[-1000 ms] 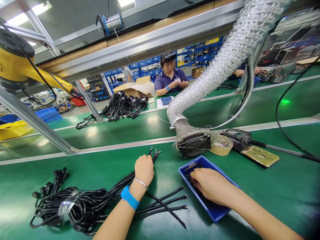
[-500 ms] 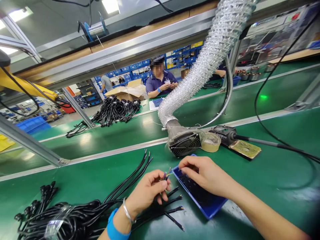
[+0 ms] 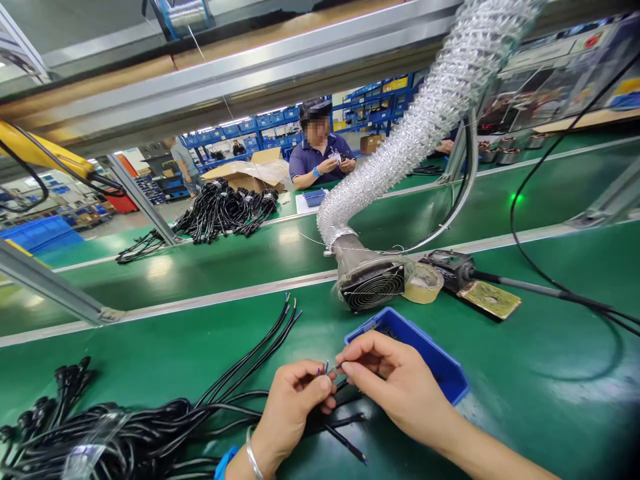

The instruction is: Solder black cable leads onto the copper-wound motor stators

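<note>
My left hand (image 3: 300, 403) is closed around the end of a black cable, whose thin coloured wires (image 3: 324, 368) stick up past the thumb. My right hand (image 3: 403, 383) meets it from the right, thumb and forefinger pinched on a small dark piece (image 3: 341, 365) at the wire tips; its exact kind is too small to tell. Behind the right hand stands a blue plastic bin (image 3: 445, 360), its inside partly hidden. A bundle of black cables (image 3: 165, 430) lies to the left and under my left hand, several stripped ends (image 3: 357, 419) pointing right.
A fume-extraction fan (image 3: 373, 287) on a silver flexible duct (image 3: 400, 147) hangs ahead. Beside it are a tape roll (image 3: 423, 285) and a soldering iron stand with a sponge (image 3: 490, 300). Across the bench, a co-worker (image 3: 320, 150) sits near a cable pile (image 3: 225, 210).
My right hand has come left and down from over the blue bin to the wire tips at my left hand. The bin now sits at a different angle, slightly farther right. The view has shifted slightly.
</note>
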{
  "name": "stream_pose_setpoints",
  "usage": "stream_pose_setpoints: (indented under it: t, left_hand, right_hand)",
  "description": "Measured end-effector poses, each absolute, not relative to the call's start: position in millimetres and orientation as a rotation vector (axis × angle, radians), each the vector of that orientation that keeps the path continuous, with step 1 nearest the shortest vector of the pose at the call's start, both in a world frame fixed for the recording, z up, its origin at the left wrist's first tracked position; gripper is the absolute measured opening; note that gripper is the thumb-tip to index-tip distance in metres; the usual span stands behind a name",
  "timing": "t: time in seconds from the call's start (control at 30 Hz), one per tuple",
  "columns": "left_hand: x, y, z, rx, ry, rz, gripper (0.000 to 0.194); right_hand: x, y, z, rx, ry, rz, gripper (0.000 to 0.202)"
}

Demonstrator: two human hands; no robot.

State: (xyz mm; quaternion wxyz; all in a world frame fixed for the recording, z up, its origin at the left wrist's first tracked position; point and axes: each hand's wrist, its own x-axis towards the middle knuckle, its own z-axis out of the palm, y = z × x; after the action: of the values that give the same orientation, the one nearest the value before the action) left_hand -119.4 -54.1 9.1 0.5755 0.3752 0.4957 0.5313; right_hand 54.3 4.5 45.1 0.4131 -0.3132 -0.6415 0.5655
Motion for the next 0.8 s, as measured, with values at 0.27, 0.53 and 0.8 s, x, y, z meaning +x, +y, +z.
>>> stream_pose_setpoints:
  t: [0.27,0.53,0.8]
  left_hand:
    - [-116.8,-55.1,16.3,0.926,1.163,1.230,0.033]
    - [-119.4,-55.9,11.4,1.063,1.208,1.218,0.033]
    - [-101.5,-64.8,7.4,1.042,1.383,1.408,0.032]
  right_hand:
    - [53.5,4.6,46.6,-0.802,-1.647,1.363,0.010]
    - [55.5,6.4,45.9,-0.819,-1.727,1.370,0.011]
    - [53.8,-1.4,43.6,-0.853,-1.931,1.319,0.012]
